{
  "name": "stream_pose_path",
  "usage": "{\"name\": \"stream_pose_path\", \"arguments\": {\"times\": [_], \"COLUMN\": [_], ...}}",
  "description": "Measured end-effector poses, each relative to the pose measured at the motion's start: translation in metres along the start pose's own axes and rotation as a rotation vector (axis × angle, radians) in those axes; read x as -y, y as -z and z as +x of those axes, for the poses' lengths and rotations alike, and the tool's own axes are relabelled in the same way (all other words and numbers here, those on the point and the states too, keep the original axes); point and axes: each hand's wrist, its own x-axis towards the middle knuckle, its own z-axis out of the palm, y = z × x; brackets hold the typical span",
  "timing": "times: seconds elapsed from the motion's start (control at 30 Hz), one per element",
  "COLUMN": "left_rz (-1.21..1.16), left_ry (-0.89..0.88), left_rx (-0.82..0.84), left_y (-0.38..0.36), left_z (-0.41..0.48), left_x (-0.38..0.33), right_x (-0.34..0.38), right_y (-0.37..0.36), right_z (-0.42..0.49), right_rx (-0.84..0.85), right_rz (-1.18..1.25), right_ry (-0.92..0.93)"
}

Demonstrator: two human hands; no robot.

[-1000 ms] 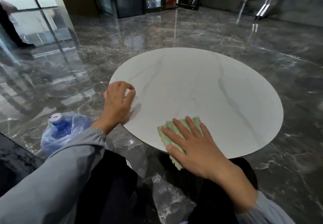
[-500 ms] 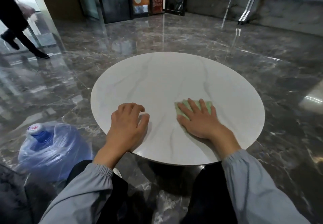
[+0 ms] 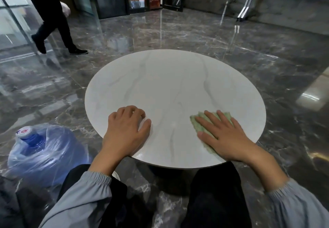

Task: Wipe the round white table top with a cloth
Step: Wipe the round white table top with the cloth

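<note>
The round white table top (image 3: 170, 85) with faint grey veins fills the middle of the head view. A pale green cloth (image 3: 199, 122) lies flat on its near right part. My right hand (image 3: 222, 135) presses on the cloth with straight, spread fingers and covers most of it. My left hand (image 3: 124, 131) rests on the table's near left edge, fingers curled under at the knuckles and holding nothing.
A blue water jug (image 3: 42, 153) wrapped in clear plastic stands on the dark marble floor left of the table. A person in dark trousers (image 3: 51, 23) walks at the far left by a glass partition. Dark doors and a low wall line the back.
My right hand has slid the cloth from the near edge up onto the table and then rightward. My left hand stays on the near left edge. The walking person has come further into view.
</note>
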Motion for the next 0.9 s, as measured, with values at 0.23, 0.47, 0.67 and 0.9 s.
{"name": "stream_pose_path", "arguments": {"times": [0.23,0.47,0.67,0.9], "left_rz": [0.003,-0.002,0.006,0.019], "left_ry": [-0.009,-0.01,-0.019,-0.012], "left_rx": [-0.004,-0.013,-0.004,0.016], "left_y": [0.001,0.0,0.001,0.001], "left_z": [-0.003,-0.004,-0.004,-0.005], "left_x": [-0.001,0.0,-0.001,0.0], "right_x": [0.054,0.072,0.008,0.041], "right_y": [0.001,-0.016,0.002,0.001], "right_z": [0.063,0.002,0.023,0.071], "right_rx": [-0.013,-0.046,-0.022,-0.048], "right_rz": [0.049,-0.007,0.027,0.038], "right_ry": [0.011,0.202,0.012,-0.028]}}
